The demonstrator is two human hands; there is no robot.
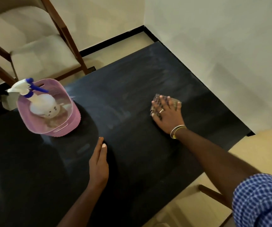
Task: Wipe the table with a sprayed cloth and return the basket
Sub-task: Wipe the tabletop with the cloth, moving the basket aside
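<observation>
My right hand lies flat with spread fingers on a small patterned cloth, pressing it onto the black table right of centre. Only the cloth's edges show around my fingers. My left hand rests on its edge on the table near the middle, fingers together and straight, holding nothing. A pink plastic basket stands on the table at the left. Inside it stands a white spray bottle with a blue-and-white trigger head.
A wooden chair with a beige seat stands beyond the table's far left edge. White walls meet in a corner behind the table. Another wooden chair part pokes out below the table's right edge. Wet streaks mark the tabletop.
</observation>
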